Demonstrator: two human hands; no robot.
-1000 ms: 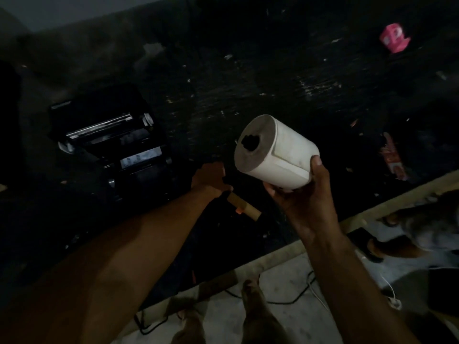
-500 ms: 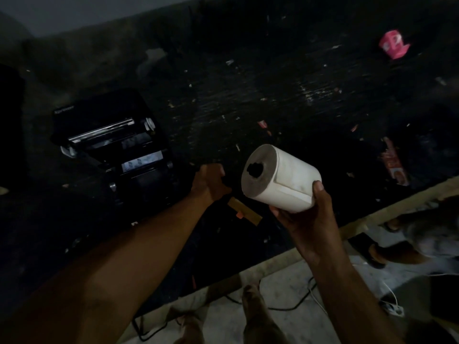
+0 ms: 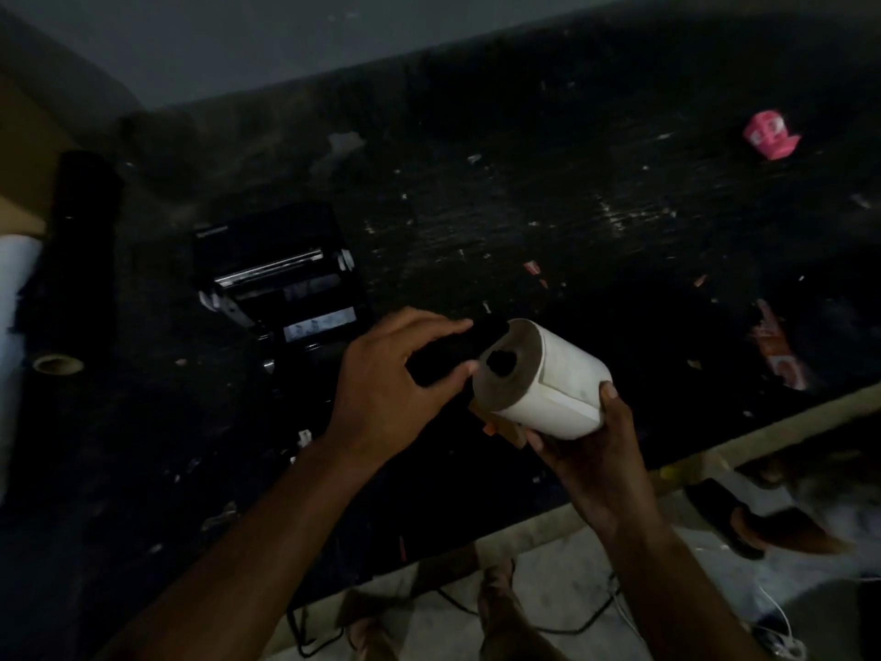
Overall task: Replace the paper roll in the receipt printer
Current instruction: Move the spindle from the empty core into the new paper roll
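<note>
— Now, item one?
— Paper roll (image 3: pixel 548 379), white, gripped in my right hand (image 3: pixel 591 460), fingers curled under it, above the near table (image 3: pixel 619 240) edge.
— Item two?
— Black spindle (image 3: pixel 453 355), pinched in my left hand (image 3: pixel 395 388), tip at the roll's core.
— Printer (image 3: pixel 281 288)?
— Left, lid open.

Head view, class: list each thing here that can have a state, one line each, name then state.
receipt printer: lid open, on the dark table.
paper roll: off the table, held in the right hand, dark piece in its core.
black spindle: gripped by the left hand, one end at the roll's core.
cardboard core: lying on the table, mostly hidden under the roll.
pink wrapper: crumpled, at the far right.
</note>
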